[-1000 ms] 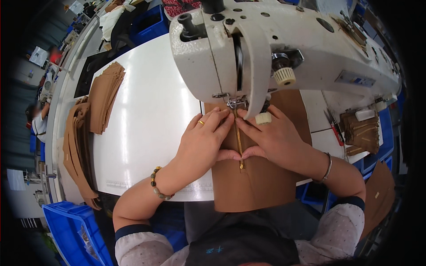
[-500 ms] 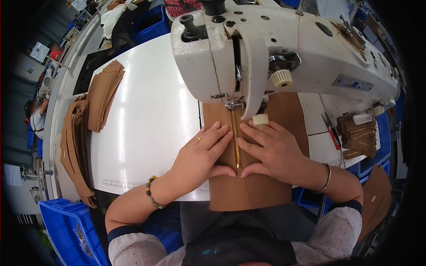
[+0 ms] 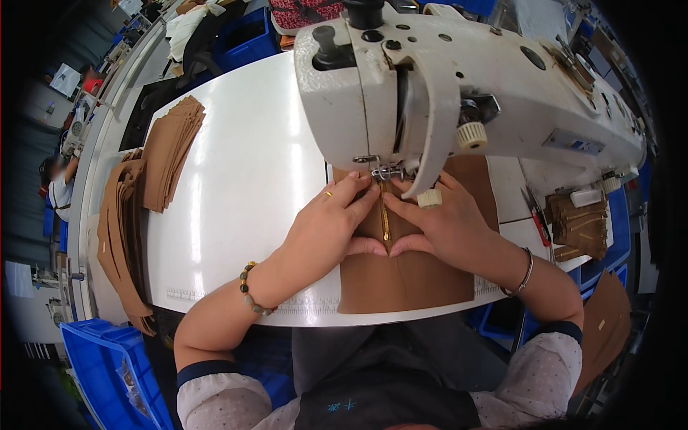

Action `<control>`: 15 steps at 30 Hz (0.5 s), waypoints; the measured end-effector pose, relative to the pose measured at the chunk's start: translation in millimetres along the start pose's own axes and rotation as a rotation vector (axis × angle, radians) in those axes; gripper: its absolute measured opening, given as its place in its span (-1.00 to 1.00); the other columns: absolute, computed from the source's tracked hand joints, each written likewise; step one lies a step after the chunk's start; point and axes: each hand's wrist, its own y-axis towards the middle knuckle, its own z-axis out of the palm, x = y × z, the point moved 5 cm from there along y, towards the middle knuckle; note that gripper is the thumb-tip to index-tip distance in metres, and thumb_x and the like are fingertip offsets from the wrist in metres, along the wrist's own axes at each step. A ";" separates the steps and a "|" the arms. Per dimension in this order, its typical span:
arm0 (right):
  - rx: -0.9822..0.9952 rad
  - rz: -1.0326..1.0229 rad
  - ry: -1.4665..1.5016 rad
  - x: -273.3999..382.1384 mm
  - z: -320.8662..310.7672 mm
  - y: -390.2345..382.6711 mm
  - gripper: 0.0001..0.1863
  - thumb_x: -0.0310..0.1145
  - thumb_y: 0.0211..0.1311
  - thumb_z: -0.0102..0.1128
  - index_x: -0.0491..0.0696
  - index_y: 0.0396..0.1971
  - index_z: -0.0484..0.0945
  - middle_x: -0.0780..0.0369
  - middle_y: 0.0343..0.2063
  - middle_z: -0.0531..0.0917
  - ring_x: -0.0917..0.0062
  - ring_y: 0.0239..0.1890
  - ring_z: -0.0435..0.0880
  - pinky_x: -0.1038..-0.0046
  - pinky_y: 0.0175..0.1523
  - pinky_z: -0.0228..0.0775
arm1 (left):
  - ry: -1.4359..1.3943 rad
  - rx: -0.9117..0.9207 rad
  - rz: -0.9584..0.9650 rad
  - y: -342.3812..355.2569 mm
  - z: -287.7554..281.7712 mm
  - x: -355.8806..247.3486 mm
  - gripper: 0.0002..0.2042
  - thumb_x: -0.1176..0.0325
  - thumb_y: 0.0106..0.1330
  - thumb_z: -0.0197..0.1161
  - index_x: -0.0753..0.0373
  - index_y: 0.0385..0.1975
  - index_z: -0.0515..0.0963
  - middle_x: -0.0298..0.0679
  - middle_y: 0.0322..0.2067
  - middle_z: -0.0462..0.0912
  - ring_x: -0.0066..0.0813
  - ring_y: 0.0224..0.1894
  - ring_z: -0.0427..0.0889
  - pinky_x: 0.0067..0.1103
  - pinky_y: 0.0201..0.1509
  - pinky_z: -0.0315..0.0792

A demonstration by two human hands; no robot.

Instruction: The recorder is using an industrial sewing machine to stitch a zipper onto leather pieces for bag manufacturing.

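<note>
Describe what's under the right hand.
The right hand rests on brown material; just left of it, a gold zipper shows. Whatever it directly covers cannot be seen.

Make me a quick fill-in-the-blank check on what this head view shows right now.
1. The left hand and right hand rest on a panel coloured ____.
2. The zipper lies ____ the two hands.
3. The beaded bracelet circles the person's ____ wrist.
4. The snips have a handle coloured ____.

Missing words: brown; between; left; red.
</note>
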 end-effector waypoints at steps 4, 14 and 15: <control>-0.001 0.022 -0.013 -5.7 1.0 3.1 -0.32 0.21 -0.04 0.38 -0.06 -0.08 0.73 0.17 -0.24 0.63 0.22 0.17 0.57 0.09 0.40 0.28 | -0.060 0.007 -0.041 1.7 2.4 7.8 -0.22 -0.04 0.05 0.49 0.43 0.19 0.56 0.04 0.21 0.53 0.00 0.32 0.50 -0.34 0.35 0.46; -0.014 0.030 0.068 16.0 -6.2 -12.0 -0.44 0.07 -0.05 0.48 -0.05 -0.13 0.73 0.17 -0.11 0.70 0.25 0.08 0.67 0.23 0.20 0.52 | -0.139 -0.019 -0.107 -29.5 7.1 -6.1 -0.33 0.03 0.09 0.53 0.36 0.14 0.62 -0.10 0.18 0.62 -0.11 0.35 0.53 -0.36 0.34 0.53; -0.016 0.020 0.076 18.0 -7.2 -13.4 -0.44 0.05 -0.07 0.49 -0.05 -0.13 0.73 0.17 -0.10 0.70 0.26 0.08 0.67 0.24 0.19 0.53 | -0.139 -0.040 -0.097 -31.9 6.8 -8.9 -0.33 0.03 0.09 0.53 0.36 0.14 0.62 -0.10 0.18 0.62 -0.11 0.35 0.53 -0.36 0.34 0.53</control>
